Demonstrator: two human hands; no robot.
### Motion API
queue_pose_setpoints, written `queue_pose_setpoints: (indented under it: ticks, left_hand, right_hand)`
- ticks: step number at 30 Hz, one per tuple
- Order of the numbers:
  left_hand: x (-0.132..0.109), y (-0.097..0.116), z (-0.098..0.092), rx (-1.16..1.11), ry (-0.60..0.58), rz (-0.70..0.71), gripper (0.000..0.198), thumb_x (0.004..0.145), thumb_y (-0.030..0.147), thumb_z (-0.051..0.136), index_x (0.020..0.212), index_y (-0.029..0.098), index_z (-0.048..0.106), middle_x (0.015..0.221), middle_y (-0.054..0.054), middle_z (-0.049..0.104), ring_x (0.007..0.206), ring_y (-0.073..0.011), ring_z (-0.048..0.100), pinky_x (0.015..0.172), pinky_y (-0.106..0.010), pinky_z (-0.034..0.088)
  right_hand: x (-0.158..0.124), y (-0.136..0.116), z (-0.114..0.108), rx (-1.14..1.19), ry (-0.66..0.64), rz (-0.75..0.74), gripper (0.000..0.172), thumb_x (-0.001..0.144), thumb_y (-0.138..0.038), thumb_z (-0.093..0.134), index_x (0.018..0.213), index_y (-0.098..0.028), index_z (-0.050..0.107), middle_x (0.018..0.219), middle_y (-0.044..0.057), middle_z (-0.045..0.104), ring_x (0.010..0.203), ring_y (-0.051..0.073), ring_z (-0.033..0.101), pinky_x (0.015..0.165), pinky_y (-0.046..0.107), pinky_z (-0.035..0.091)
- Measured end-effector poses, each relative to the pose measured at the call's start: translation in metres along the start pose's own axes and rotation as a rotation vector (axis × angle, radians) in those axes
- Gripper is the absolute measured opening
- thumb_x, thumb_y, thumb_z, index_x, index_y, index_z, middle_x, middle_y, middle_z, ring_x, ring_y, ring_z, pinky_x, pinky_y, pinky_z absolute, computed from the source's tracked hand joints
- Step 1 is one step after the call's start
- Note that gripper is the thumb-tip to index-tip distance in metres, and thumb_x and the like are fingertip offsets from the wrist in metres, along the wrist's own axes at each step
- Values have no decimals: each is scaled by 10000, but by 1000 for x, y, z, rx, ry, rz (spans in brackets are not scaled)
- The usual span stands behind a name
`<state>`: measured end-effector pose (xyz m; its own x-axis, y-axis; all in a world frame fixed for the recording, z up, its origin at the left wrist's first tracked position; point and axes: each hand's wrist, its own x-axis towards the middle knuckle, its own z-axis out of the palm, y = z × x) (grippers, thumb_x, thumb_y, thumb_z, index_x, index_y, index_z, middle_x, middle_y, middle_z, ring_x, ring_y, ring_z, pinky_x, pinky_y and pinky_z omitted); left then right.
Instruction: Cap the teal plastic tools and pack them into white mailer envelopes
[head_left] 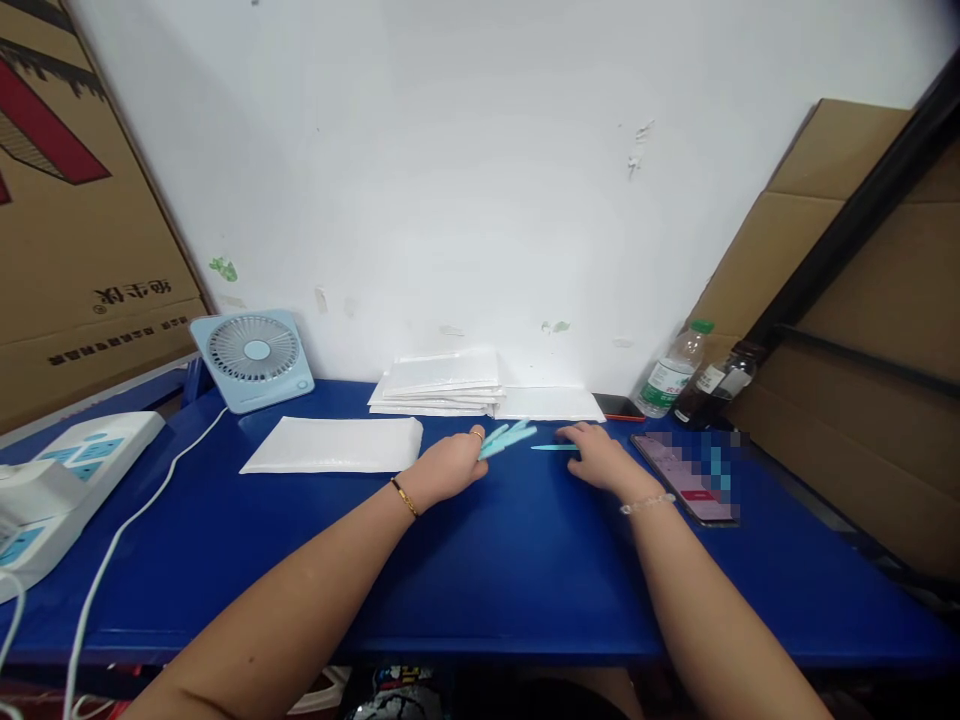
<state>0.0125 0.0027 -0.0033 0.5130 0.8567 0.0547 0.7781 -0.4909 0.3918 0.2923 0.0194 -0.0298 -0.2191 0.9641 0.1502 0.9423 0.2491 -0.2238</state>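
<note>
On the blue table (510,570), near the middle, the person's 2 hands work with slim, light-blue pens, or sticks much like pens. The left hand (450,468) is closed around a bunch of pens (514,437), gripping it at the near end while the other ends fan out to the right, overlapping and not quite parallel; the exact count cannot be told. The right hand (600,460) is curved and loosely parted, with the end of 1 single pen (551,448) running in between thumb and forefinger; whether any fingertip presses on it cannot be told. That pen lies about level, its free end pointing at the bunch, a small gap away.

These pens look light and stiff, probably smooth plastic, so each should need little force but may roll or slide on the table's even surface. A single pen is best pinched around its middle, thumb against 2 fingers, where it should balance. The bunch asks for a firmer wrap nearer its middle, since a hold at 1 end lets the tips splay and a pen could slip out. Nothing about them looks fragile, though thin tips may dislike hard knocks.
</note>
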Motion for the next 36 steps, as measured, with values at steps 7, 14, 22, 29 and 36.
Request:
queue_pose_setpoints:
  ticks: [7, 14, 22, 29, 36]
  left_hand:
    - [7, -1, -11, -1180, -187, -204, 257, 865, 377, 505, 758, 196, 356, 604, 87, 344, 421, -21, 285, 400, -158, 233]
    - [9, -6, 4, -1425, -213, -369, 272, 773, 313, 692, 852, 135, 502, 900, -76, 649, 873, -184, 665, 745, -301, 538]
    - [5, 15, 11, -1538, -395, -216, 307, 749, 350, 723, 811, 135, 514, 647, 42, 512, 474, -30, 441, 489, -186, 373]
    - [-2, 26, 9, -1465, -614, -87, 306, 717, 320, 746, 869, 153, 539, 540, 97, 345, 427, -16, 247, 463, -179, 229]
    - [2, 38, 15, -1211, -11, -10, 395, 700, 258, 697, 1025, 185, 485, 631, 72, 424, 513, -60, 395, 523, -210, 361]
  right_hand:
    - [-2, -18, -8, 85, -128, -240, 237, 588, 3, 528, 713, -180, 612, 758, 17, 562, 686, 147, 519, 612, 235, 374]
    - [-7, -58, -12, 220, -75, -492, 164, 713, -59, 555, 762, -199, 626, 765, 10, 629, 738, 162, 553, 715, 278, 406]
    - [-8, -72, -20, 328, 290, -514, 228, 868, -228, 516, 1066, -254, 625, 1089, 82, 633, 1075, 246, 525, 938, 422, 386]
    - [-5, -91, -20, 1003, 234, -194, 514, 960, -509, 213, 1293, -244, 503, 1361, 62, 509, 1253, 244, 465, 1010, 398, 411]
    - [-11, -113, -1, 1469, 78, -152, 740, 753, -552, 649, 1387, -295, 365, 1453, 69, 401, 1298, 257, 422, 1058, 438, 377]
